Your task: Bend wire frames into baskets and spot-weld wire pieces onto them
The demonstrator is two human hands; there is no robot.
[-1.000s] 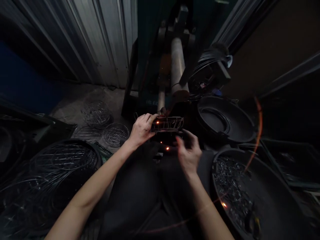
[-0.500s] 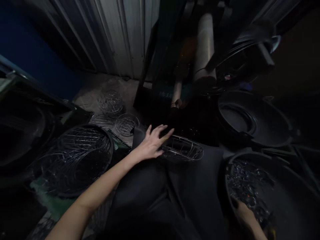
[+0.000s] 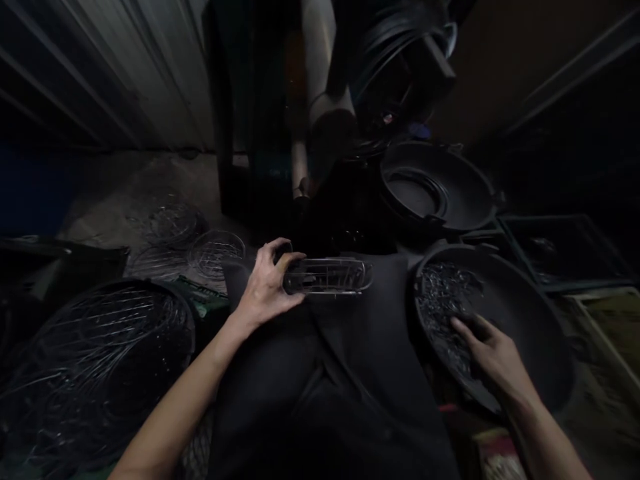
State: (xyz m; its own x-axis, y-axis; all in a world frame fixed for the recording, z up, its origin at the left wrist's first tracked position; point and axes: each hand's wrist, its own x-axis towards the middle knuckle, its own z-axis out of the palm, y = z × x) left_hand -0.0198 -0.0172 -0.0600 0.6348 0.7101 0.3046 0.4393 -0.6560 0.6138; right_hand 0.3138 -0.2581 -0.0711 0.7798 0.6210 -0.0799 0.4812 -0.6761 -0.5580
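Note:
My left hand [image 3: 270, 280] is closed round the left end of a wire basket [image 3: 330, 277], a long rounded frame of thin shiny wire. The basket lies on its side above dark cloth over my lap. To the right, my right hand [image 3: 493, 353] reaches into a round black basin [image 3: 530, 333], its thumb and curled fingers at a heap of small metal wire pieces [image 3: 447, 300]. Whatever those fingertips hold is hidden by shadow and the heap.
A dark machine with a pale pipe [image 3: 320, 60] stands ahead. Behind the basin is another black basin [image 3: 465, 187]. At left, a large round tub holds wire grids [image 3: 120, 320]; round wire racks [image 3: 217, 253] lie on the floor. A crate [image 3: 565, 247] stands right.
My view has swung right. My left hand has gone from spread fingers to a grip on the wire basket's end. My right hand has moved farther into the basin's heap.

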